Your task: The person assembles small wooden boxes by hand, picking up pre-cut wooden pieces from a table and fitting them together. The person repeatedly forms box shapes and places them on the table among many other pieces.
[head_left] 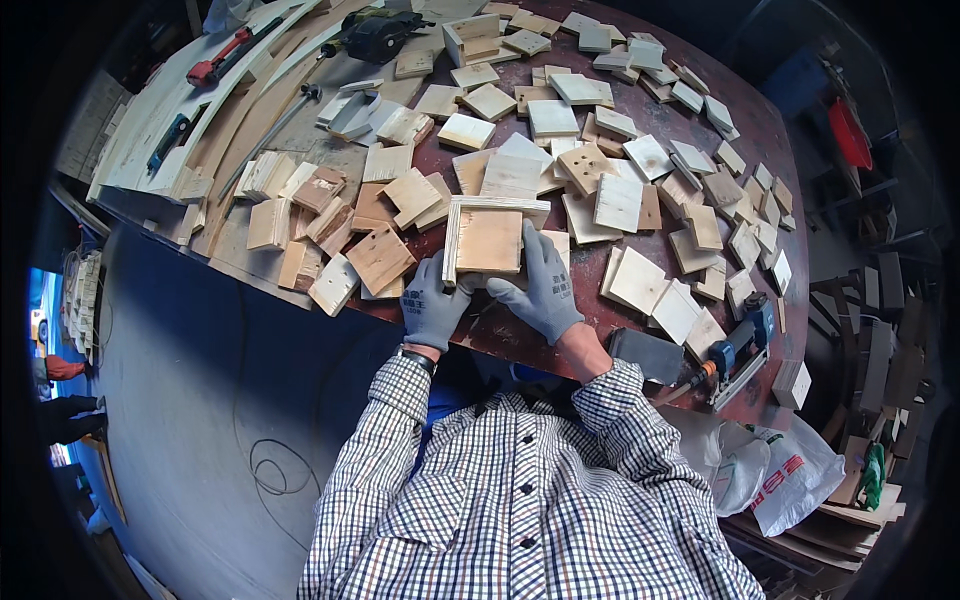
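At the near edge of the table I hold a wooden corner piece (489, 242). It is a squarish wood block with plywood strips standing along its left and far sides. My left hand (433, 306), in a grey glove, grips its near left corner. My right hand (543, 284), gloved alike, closes on its right side, with the thumb at the near edge. My fingertips are partly hidden behind the wood. Just beyond the piece lies a pale plywood block (511, 176), and a brown wood block (381, 260) rests to the left of my hands.
Loose wood blocks (620, 200) cover much of the dark red table (480, 335). A blue nail gun (743, 345) with a hose lies at the right near a dark box (647, 355). Far left are long boards (165, 110), a red tool (220, 57) and a black power tool (378, 33).
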